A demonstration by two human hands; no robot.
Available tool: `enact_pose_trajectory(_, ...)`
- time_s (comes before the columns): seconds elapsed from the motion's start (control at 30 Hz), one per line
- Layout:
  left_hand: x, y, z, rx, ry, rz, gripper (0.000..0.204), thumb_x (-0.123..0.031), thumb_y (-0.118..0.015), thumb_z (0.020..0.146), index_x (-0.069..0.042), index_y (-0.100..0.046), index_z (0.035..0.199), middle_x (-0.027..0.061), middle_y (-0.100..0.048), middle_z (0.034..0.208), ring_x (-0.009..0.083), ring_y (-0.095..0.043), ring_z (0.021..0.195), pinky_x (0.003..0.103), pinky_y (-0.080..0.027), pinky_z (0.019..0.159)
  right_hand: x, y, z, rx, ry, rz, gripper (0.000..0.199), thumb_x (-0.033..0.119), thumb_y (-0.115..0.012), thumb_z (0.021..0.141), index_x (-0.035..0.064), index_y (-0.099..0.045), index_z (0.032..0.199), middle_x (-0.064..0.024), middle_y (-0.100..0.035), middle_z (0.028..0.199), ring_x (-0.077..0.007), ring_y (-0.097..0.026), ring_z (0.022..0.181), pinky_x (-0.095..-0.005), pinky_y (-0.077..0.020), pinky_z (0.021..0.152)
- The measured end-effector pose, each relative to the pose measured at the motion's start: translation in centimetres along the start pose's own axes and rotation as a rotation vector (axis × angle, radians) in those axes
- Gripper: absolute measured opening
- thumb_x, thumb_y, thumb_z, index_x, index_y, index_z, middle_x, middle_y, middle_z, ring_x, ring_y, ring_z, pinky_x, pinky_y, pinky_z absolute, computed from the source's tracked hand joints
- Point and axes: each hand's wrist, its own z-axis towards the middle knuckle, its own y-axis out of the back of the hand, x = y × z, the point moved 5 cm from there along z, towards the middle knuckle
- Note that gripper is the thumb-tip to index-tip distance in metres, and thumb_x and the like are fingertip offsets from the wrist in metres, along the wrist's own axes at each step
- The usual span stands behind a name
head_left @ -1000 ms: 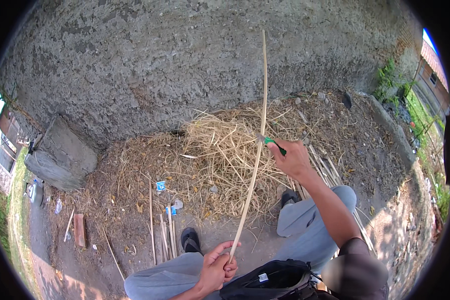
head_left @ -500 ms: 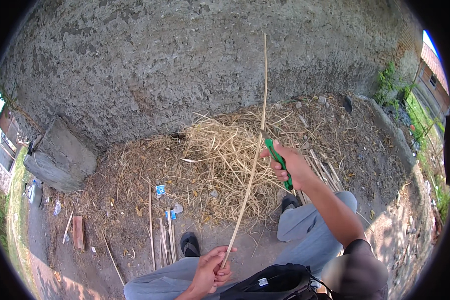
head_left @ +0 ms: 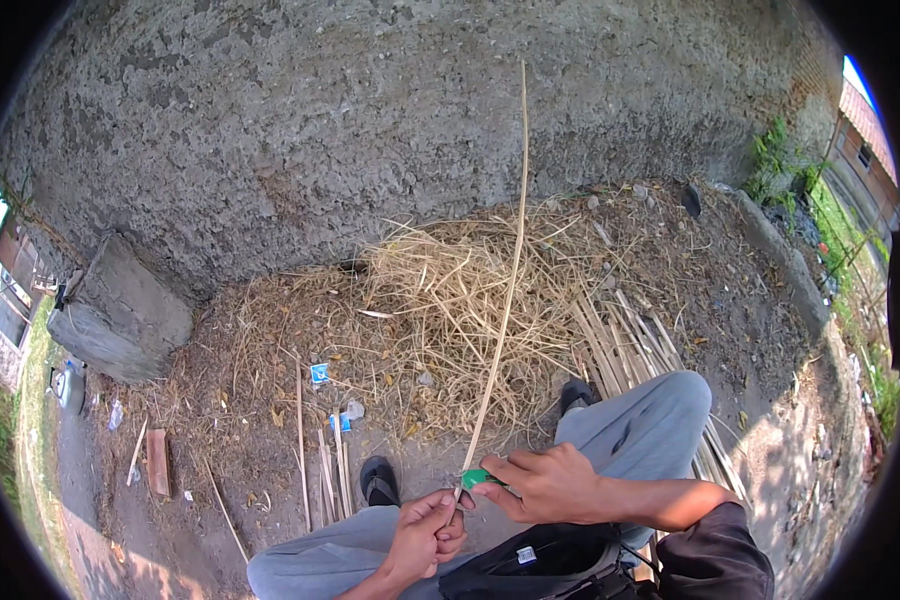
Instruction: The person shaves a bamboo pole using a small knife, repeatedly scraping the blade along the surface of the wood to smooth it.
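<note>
A long, thin bamboo strip (head_left: 510,290) slants up and away from my lap, its far end standing out in front of the wall. My left hand (head_left: 425,538) pinches the strip close to its near end. Around a green-handled knife (head_left: 477,479) are the fingers of my right hand (head_left: 550,484). The knife's front end meets the strip just above my left fingers; its blade is hidden from view. Beyond both hands, a heap of pale shavings (head_left: 460,310) covers the ground.
A rough grey wall (head_left: 370,120) rises behind the shavings, with a concrete block (head_left: 125,315) at its left. More split strips (head_left: 620,345) lie by my right leg, others (head_left: 333,480) beside my left foot. A reddish brick (head_left: 157,463) rests farther left.
My right hand has drawn the knife down along the strip toward me, from mid-length to beside my left hand. The left hand stays nearly in place.
</note>
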Motion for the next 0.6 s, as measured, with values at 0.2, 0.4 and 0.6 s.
enact_pose_trajectory(0.2, 0.2, -0.5, -0.2, -0.035, 0.002, 0.088, 0.029, -0.023, -0.040, 0.109, 0.002, -0.054, 0.115, -0.0033, -0.030, 0.063, 0.0044, -0.026, 0.048, 0.023, -0.019, 0.042, -5.5, 0.5, 1.3, -0.120, -0.141, 0.064, 0.031, 0.041, -0.066, 0.092, 0.0110, -0.071, 0.101, -0.0072, -0.063, 0.061, -0.0272, -0.062, 0.045, -0.0394, -0.0458, 0.039)
enact_pose_trajectory(0.4, -0.2, 0.1, -0.2, -0.021, -0.005, 0.046, 0.027, -0.022, -0.042, 0.109, 0.002, -0.054, 0.114, -0.0034, -0.030, 0.063, 0.0043, -0.026, 0.048, 0.023, -0.018, 0.042, -6.0, 0.8, 2.3, -0.162, -0.132, -0.036, 0.031, 0.039, -0.067, 0.092, 0.0090, -0.072, 0.097, -0.0093, -0.065, 0.061, -0.0285, -0.060, 0.045, -0.0410, -0.0452, 0.041)
enact_pose_trajectory(0.6, 0.5, 0.7, 0.6, -0.068, 0.001, 0.087, 0.026, -0.020, -0.043, 0.109, 0.002, -0.055, 0.113, -0.0036, -0.031, 0.062, 0.0039, -0.026, 0.047, 0.023, -0.018, 0.042, -13.8, 1.1, 4.9, -0.230, -0.307, -0.029, 0.034, 0.040, -0.065, 0.094, 0.0070, -0.073, 0.094, -0.0106, -0.062, 0.056, -0.0299, -0.061, 0.046, -0.0414, -0.0450, 0.042)
